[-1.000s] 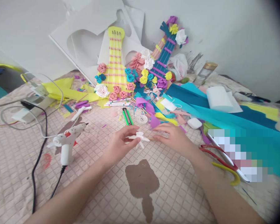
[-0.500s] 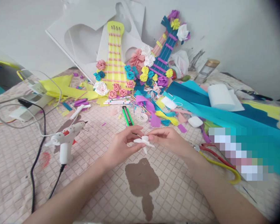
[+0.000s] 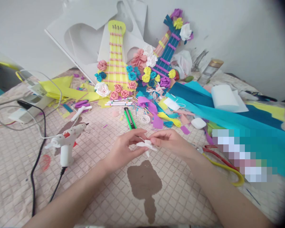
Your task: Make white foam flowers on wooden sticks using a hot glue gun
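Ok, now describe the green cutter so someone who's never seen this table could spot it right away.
Start at the yellow model guitar at the back, then come forward past the white sticks in front of it. The green cutter lies just beyond the left hand: slim and straight, with a grey strip down its bright green body, unlike the coloured scraps to its right.

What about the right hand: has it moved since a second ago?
Yes: judged against the green cutter, the right hand has shifted slightly left, toward the left hand, its fingers now at the white piece.
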Tool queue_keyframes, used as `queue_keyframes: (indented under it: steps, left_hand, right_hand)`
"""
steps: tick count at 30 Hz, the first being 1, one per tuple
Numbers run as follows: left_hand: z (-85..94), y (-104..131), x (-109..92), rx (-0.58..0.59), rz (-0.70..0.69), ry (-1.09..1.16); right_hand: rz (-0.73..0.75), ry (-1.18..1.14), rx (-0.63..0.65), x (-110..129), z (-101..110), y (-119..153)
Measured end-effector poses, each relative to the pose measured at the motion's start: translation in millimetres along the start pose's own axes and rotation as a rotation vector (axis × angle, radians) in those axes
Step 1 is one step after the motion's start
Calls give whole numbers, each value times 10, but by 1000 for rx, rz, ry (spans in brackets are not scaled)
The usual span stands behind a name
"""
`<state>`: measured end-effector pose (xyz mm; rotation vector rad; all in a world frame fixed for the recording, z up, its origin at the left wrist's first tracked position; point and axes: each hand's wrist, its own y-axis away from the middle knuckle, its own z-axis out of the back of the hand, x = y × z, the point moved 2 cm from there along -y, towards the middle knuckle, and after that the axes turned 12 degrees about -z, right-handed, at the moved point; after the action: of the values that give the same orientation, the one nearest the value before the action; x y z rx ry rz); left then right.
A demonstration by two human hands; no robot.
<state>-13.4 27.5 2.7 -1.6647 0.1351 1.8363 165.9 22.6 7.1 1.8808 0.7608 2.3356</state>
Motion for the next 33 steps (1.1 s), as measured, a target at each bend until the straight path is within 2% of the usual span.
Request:
queue_keyframes:
  steps: [6,18,22,27,33]
  left_hand:
    - [2,0,-14,-4,-5,-16]
    - [3,16,24,-13,-27,-141]
    - [15,25,24,-28,-88,-239]
    - [13,24,-30,-2,-234,-427]
    - [-2,26,-10,-50,-129,-278]
  right_hand:
    - [35,13,2,-3,-11,-10]
    - [134,221,-191,35,-77,31]
    - [144,194,-203,35,-98,32]
    - [171,197,-243,32,-118,24]
    - [193,216,-257,40,-124,38]
